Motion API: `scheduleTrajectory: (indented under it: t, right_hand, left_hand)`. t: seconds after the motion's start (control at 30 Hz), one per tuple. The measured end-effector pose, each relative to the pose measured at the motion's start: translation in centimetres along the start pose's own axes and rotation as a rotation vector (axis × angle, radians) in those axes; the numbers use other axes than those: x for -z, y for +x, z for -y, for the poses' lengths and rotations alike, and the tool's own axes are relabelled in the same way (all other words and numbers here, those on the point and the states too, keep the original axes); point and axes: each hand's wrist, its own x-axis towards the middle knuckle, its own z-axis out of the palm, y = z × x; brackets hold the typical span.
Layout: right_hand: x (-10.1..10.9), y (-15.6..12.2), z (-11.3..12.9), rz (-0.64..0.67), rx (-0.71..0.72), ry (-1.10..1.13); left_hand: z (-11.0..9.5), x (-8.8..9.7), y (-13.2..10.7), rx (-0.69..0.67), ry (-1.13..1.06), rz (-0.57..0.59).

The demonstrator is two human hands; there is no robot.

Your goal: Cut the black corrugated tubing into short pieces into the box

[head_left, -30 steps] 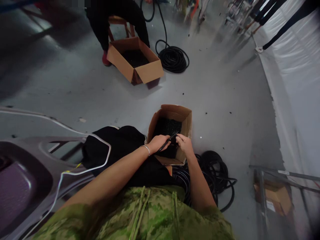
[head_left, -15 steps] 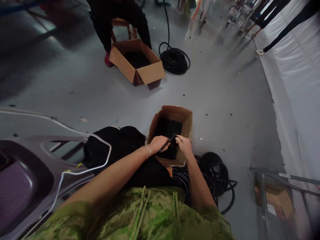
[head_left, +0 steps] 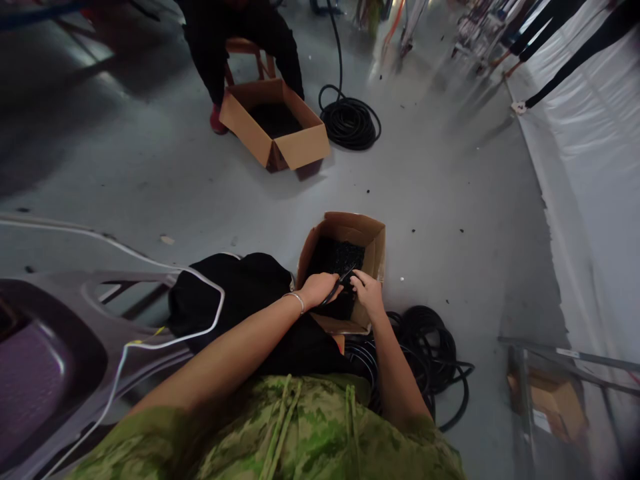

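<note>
Two hands over cardboard box point(head_left: 373, 248) | left hand point(head_left: 320, 288) grips black tool point(head_left: 337, 283) | right hand point(head_left: 367, 290) pinches its tip | hose coil point(head_left: 430, 347) beside

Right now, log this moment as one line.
left hand: grips black tool | right hand: at tool tip | both over cardboard box

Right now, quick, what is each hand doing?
Left hand: closed, holding a black tool over the box.
Right hand: fingers curled at the tool's tip; a grip cannot be told.
</note>
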Motion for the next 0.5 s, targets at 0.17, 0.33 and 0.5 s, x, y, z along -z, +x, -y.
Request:
scheduleTrajectory:
  t: [0.17, 0.33, 0.5]
  right_hand:
    - [-0.4, -0.3, -0.5, 0.047, 0.049, -0.064]
    - [-1.3, -0.2, -1.1, 0.041, 0.055, -0.115]
    - [-1.8, 0.0, -1.4, 0.052, 0.009, -0.134]
  left_hand:
    - [0.0, -0.2, 0.0, 0.004, -0.002, 0.021]
    - [0.2, -0.4, 0.0, 0.018, -0.003, 0.029]
    - [0.3, -0.5, 0.0, 0.016, -0.009, 0.014]
